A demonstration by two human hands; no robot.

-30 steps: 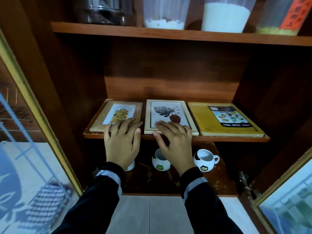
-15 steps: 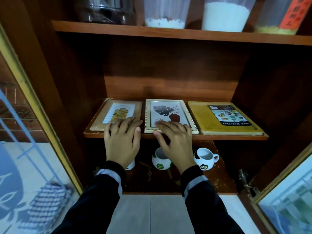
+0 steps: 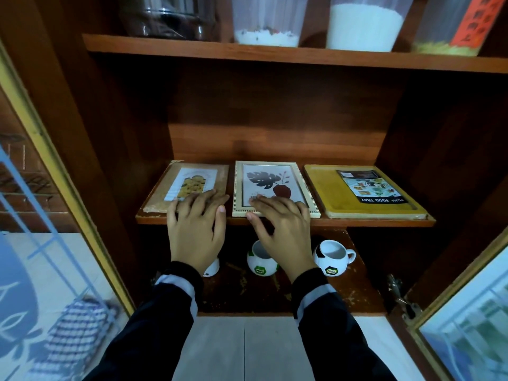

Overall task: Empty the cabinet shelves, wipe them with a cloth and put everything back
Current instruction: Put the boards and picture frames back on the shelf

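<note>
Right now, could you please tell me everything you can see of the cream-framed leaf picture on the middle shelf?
The cream-framed leaf picture lies flat, face up, midway along the brown wooden shelf. Its ridged frame surrounds a print of a dark leaf and red vase. The right hand rests straight fingers on its near end.

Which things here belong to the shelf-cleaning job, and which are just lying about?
Job: left hand, on the wooden frame; right hand, on the leaf-print frame; yellow food tray; football mugs; jars; checked cloth.
Just there: glass door; floor tiles.
</note>
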